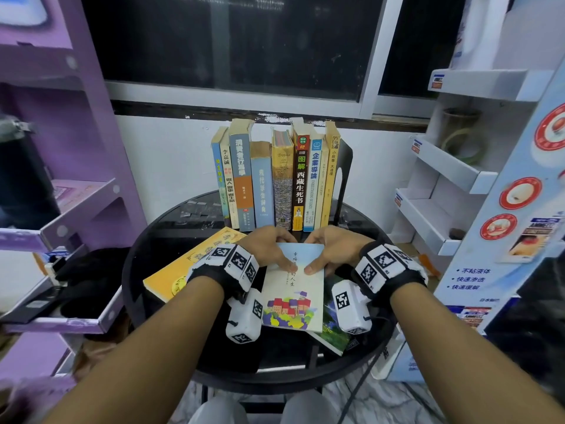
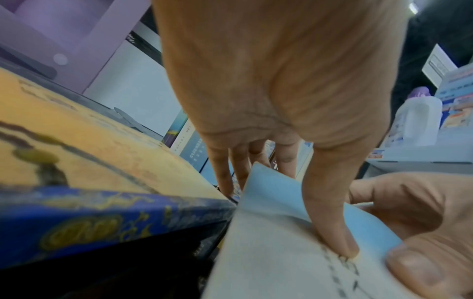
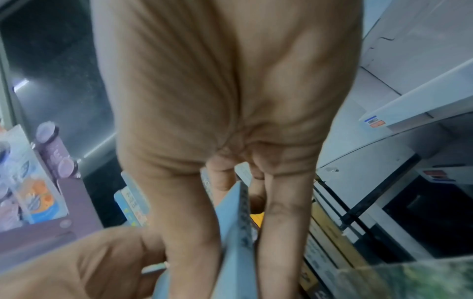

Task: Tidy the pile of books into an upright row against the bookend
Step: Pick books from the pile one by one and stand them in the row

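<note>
A pale blue book [image 1: 293, 298] with coloured houses on its cover lies tilted on the pile at the front of the round black table [image 1: 143, 261]. My left hand [image 1: 282, 252] grips its far left corner, thumb on the cover [image 2: 332, 228], fingers past the far edge. My right hand [image 1: 313, 255] grips the far right corner, thumb on top, fingers under the book's edge [image 3: 238, 232]. Several books [image 1: 275, 179] stand upright at the back, leaning on a black bookend [image 1: 344, 175] on the right.
A yellow book [image 1: 183, 267] lies flat at the left, with a dark blue book [image 2: 102, 218] below it. A green book [image 1: 331, 325] sticks out under the pale blue one. Purple shelves [image 1: 61, 209] stand close on the left, white shelves [image 1: 443, 185] on the right.
</note>
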Available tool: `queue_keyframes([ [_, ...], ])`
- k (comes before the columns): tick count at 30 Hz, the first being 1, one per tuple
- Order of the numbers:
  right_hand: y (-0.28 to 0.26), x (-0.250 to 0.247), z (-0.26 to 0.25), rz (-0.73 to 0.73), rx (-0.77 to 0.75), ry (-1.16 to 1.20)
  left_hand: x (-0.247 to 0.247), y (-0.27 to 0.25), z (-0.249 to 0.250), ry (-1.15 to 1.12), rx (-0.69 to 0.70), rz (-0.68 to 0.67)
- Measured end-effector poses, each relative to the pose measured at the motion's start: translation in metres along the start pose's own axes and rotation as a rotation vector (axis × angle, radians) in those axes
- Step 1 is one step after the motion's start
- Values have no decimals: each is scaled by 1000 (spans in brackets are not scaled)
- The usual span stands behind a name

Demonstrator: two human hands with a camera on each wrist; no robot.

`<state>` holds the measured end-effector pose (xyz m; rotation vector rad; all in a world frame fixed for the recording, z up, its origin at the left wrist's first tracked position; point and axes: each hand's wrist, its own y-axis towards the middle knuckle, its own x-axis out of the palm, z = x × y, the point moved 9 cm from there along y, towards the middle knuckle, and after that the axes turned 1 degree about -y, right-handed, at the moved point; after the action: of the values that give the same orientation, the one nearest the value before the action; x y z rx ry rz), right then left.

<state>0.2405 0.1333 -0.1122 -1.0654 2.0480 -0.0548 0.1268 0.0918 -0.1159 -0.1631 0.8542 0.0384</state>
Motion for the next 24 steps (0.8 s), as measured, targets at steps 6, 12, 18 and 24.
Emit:
queue_keyframes([
  [6, -5, -13, -12, 19, -90, 153, -15, -1, 3, -199, 10, 32],
  [12, -17, -38, -21, 95, -184, 348, -25, -3, 8, -582, 22, 89],
  [18, -38, -57, -32, 180, -233, 281, -41, 2, 30, -717, 120, 188],
  [24, -53, -79, -31, 283, -288, 279, -45, 12, 57, -798, 191, 196],
])
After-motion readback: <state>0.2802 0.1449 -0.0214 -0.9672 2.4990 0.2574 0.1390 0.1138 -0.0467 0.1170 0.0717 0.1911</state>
